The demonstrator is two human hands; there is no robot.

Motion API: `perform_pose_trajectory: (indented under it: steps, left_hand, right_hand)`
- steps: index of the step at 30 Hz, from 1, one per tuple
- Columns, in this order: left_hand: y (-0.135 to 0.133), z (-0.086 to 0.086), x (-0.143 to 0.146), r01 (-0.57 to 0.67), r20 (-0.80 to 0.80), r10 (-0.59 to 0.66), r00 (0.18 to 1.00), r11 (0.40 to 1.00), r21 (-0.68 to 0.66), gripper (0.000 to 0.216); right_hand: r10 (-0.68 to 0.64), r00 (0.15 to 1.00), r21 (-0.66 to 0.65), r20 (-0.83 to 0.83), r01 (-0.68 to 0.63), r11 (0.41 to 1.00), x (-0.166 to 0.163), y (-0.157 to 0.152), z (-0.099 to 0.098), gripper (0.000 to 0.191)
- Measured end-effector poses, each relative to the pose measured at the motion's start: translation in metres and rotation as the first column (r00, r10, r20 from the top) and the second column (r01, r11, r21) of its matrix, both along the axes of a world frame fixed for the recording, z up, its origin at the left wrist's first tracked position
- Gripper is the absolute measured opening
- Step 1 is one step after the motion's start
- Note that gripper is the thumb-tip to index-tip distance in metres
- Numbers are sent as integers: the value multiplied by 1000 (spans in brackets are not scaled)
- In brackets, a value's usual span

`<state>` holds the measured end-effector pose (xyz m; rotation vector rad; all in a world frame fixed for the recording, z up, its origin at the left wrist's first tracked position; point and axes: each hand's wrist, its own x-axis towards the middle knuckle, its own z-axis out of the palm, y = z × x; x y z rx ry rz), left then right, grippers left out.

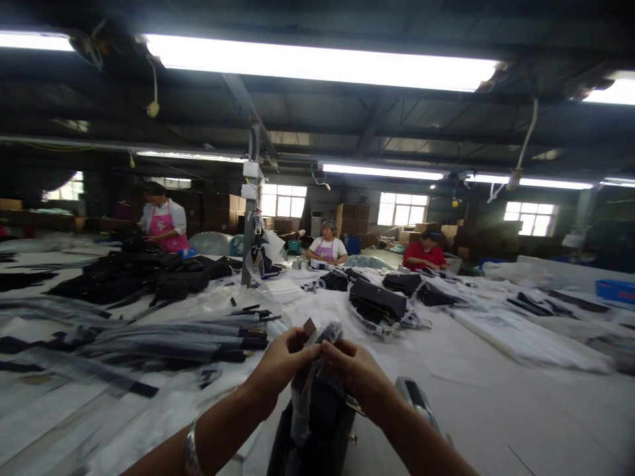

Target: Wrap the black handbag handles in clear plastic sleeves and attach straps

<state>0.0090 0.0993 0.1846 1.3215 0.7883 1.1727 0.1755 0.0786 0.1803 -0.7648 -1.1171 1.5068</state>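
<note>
A black bag [325,423] with gold-coloured metal fittings stands on the table right in front of me. Clear plastic film [301,410] runs down over it and wraps its strap or handle at the top. My left hand [282,363] pinches the wrapped strap [331,330], thumb and fingers closed. From the other side my right hand [354,370] grips the same wrapped part, its fingertips nearly meeting the left ones. A small brown tag or card [309,326] sticks up by my left fingers. Exactly what lies between the fingertips is partly hidden.
Long wrapped black straps [173,337] lie to the left, with piled black bags [149,271] beyond. More bags [377,301] sit ahead. A grey object [417,400] rests at right, near white sheets [530,337]. A post [249,231] rises from the table; three people work farther back.
</note>
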Motion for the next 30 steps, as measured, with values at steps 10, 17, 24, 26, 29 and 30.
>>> perform_pose_trajectory:
  steps: [10, 17, 24, 26, 29, 30]
  left_hand:
    - [0, 1, -7, -24, -2, 24, 1000, 1000, 3, 46]
    - [-6, 0, -4, -66, -9, 66, 998, 997, 37, 42]
    - [-21, 3, 3, -190, -23, 192, 981, 979, 73, 34]
    - [-24, 3, 4, -223, -23, 226, 974, 970, 95, 32]
    - [-28, 2, 3, -262, -31, 267, 963, 957, 124, 28]
    - [-29, 1, 3, -264, -37, 271, 962, 956, 128, 26]
  right_hand:
    - [-70, 950, -130, -305, 31, 991, 2, -7, -12, 35]
    - [-113, 957, -10, -266, 114, 993, -19, -13, -29, 43]
    - [-276, 946, 71, -171, 291, 954, -40, -15, -35, 46]
    - [-271, 948, 84, -168, 288, 954, -41, -15, -36, 44]
    - [-258, 951, 65, -168, 272, 960, -42, -15, -36, 45]
    - [-260, 951, 62, -165, 273, 960, -42, -15, -37, 46]
